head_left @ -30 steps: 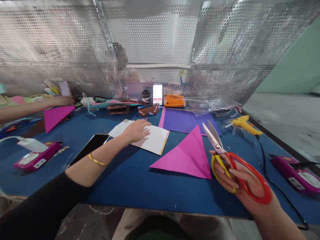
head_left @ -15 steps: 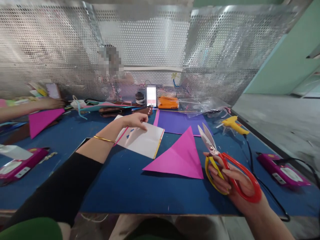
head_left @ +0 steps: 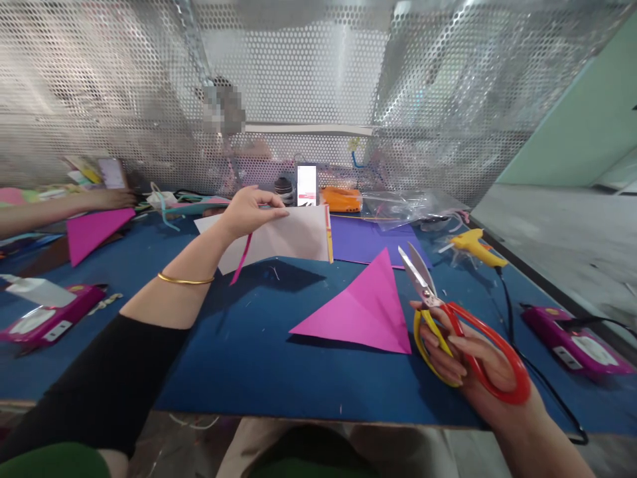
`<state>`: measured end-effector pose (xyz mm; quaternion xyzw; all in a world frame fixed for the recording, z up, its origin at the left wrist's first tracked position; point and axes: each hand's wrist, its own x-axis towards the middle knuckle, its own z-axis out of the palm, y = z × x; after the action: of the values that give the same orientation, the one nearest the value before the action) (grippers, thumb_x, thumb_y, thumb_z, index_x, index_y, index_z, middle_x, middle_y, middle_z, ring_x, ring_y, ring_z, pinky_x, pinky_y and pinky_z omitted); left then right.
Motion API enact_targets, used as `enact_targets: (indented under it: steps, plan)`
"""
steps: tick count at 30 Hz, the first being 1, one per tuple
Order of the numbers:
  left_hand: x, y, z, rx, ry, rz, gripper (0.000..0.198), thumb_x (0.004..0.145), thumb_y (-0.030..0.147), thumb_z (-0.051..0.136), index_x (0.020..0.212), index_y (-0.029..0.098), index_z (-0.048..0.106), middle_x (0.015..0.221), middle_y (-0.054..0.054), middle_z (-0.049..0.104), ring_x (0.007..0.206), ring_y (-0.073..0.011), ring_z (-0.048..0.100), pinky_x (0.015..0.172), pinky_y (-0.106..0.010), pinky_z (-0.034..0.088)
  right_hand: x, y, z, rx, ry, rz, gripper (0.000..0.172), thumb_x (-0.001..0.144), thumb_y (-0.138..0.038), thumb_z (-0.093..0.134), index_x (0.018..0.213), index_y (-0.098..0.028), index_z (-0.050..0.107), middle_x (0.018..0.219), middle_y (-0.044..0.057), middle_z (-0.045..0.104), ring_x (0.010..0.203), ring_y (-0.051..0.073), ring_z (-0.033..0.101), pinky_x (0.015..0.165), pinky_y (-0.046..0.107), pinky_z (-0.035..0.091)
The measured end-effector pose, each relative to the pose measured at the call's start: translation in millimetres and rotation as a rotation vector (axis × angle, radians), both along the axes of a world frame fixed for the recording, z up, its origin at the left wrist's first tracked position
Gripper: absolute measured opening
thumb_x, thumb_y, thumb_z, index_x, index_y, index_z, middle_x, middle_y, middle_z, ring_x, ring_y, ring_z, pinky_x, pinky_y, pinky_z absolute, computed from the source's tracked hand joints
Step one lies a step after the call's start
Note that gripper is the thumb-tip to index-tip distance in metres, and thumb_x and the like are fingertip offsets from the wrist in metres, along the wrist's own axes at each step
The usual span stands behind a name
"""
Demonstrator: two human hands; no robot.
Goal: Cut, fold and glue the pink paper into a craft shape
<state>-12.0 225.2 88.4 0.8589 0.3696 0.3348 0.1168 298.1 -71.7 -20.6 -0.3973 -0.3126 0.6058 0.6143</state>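
My left hand (head_left: 253,211) pinches the upper edge of a white sheet (head_left: 298,236) with a yellow and red strip along its right edge. The sheet is raised and tilted above the table, casting a shadow. A thin dark-pink strip (head_left: 242,260) hangs in front of it below my hand. My right hand (head_left: 478,362) grips scissors (head_left: 423,282) with one red and one yellow handle, their blades slightly apart and pointing away from me. Just left of the scissors lies a magenta paper triangle (head_left: 363,309) on the blue table (head_left: 239,372).
Purple sheets (head_left: 373,239) lie behind the triangle. To the right are a yellow glue gun (head_left: 475,249) and a magenta power strip (head_left: 572,342) with cables. A phone (head_left: 306,184) stands at the back. At left, another person's hand (head_left: 112,198) is near a magenta piece (head_left: 97,232).
My left hand has lifted the white sheet off the table and tilted it up, moving it away from me. My right hand still holds the scissors in about the same place.
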Motion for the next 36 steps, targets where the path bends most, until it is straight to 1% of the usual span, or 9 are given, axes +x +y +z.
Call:
enact_targets:
  steps: [4, 9, 14, 18, 21, 27, 30, 33, 36]
  plan:
    - [7.5, -10.0, 4.8, 0.212, 0.101, -0.014, 0.018, 0.082, 0.037, 0.064, 0.074, 0.022, 0.071, 0.092, 0.001, 0.075, 0.098, -0.018, 0.065, 0.119, -0.049, 0.007, 4.4, 1.2, -4.8, -0.016, -0.024, -0.005, 0.043, 0.085, -0.03, 0.061, 0.128, -0.029, 0.06, 0.079, 0.0, 0.05, 0.045, 0.006, 0.028, 0.039, 0.02, 0.035]
    - [7.1, -2.8, 19.7, 0.297, 0.222, 0.048, 0.019, 0.079, 0.041, 0.067, 0.069, 0.026, 0.073, 0.105, 0.001, 0.074, 0.116, -0.0238, 0.058, 0.119, -0.052, 0.003, 9.4, 1.9, -9.5, 0.003, -0.055, 0.026, 0.04, 0.085, -0.033, 0.061, 0.125, -0.028, 0.062, 0.079, 0.001, 0.051, 0.045, 0.008, 0.032, 0.038, 0.022, 0.034]
    - [1.0, 6.8, 39.1, 0.277, 0.388, 0.044, 0.02, 0.077, 0.039, 0.065, 0.066, 0.024, 0.072, 0.094, 0.004, 0.074, 0.113, -0.0232, 0.058, 0.117, -0.056, -0.002, 0.7, -1.3, -0.9, 0.012, -0.096, -0.009, 0.035, 0.085, -0.033, 0.063, 0.12, -0.029, 0.064, 0.078, 0.001, 0.051, 0.047, 0.009, 0.03, 0.04, 0.024, 0.031]
    - [0.4, -2.4, 55.0, 0.32, 0.212, 0.11, 0.019, 0.084, 0.037, 0.06, 0.081, 0.022, 0.072, 0.088, 0.004, 0.073, 0.094, -0.0162, 0.062, 0.116, -0.04, 0.022, -3.1, -2.3, 1.6, 0.031, -0.154, -0.013, 0.037, 0.085, -0.036, 0.066, 0.122, -0.029, 0.063, 0.074, 0.0, 0.049, 0.048, 0.01, 0.027, 0.041, 0.026, 0.026]
    - [0.2, -14.1, 62.1, 0.32, 0.07, 0.216, 0.024, 0.089, 0.038, 0.056, 0.097, 0.022, 0.071, 0.088, 0.004, 0.071, 0.083, -0.0142, 0.061, 0.089, -0.028, 0.044, 0.2, 1.8, 2.1, 0.062, -0.221, -0.043, 0.045, 0.084, -0.036, 0.068, 0.128, -0.027, 0.059, 0.075, -0.001, 0.051, 0.048, 0.009, 0.03, 0.042, 0.026, 0.027]
    - [1.3, -41.1, 65.7, 0.599, -0.203, 0.51, 0.033, 0.096, 0.035, 0.046, 0.119, 0.022, 0.066, 0.101, -0.001, 0.072, 0.098, -0.0201, 0.067, 0.088, -0.033, 0.046, 4.3, 22.0, 30.5, 0.166, -0.381, -0.093, 0.042, 0.082, -0.035, 0.072, 0.122, -0.026, 0.06, 0.068, -0.003, 0.052, 0.05, 0.011, 0.04, 0.047, 0.028, 0.034]
    - [-0.8, -60.9, 70.6, 0.651, -0.277, 0.521, 0.035, 0.096, 0.036, 0.046, 0.121, 0.023, 0.067, 0.102, -0.003, 0.073, 0.1, -0.0227, 0.069, 0.088, -0.037, 0.048, 0.6, 37.3, 48.6, 0.104, -0.428, -0.18, 0.045, 0.073, -0.036, 0.081, 0.113, -0.024, 0.065, 0.071, -0.003, 0.056, 0.05, 0.009, 0.042, 0.045, 0.025, 0.031]
    - [-4.9, -83.8, 76.6, 0.476, -0.354, 0.394, 0.033, 0.09, 0.039, 0.056, 0.114, 0.022, 0.071, 0.102, -0.002, 0.076, 0.097, -0.0245, 0.07, 0.083, -0.041, 0.05, -6.5, 57.0, 60.2, 0.086, -0.417, -0.269, 0.057, 0.057, -0.034, 0.091, 0.107, -0.025, 0.065, 0.08, -0.001, 0.064, 0.056, 0.011, 0.052, 0.046, 0.024, 0.037]
    - [-10.7, -102.4, 77.4, 0.114, -0.448, 0.291, 0.026, 0.08, 0.042, 0.069, 0.101, 0.027, 0.076, 0.094, 0.003, 0.078, 0.089, -0.0243, 0.071, 0.073, -0.037, 0.055, -18.7, 77.0, 70.3, 0.168, -0.383, -0.334, 0.056, 0.055, -0.033, 0.091, 0.103, -0.028, 0.063, 0.088, 0.0, 0.07, 0.065, 0.015, 0.06, 0.051, 0.025, 0.043]
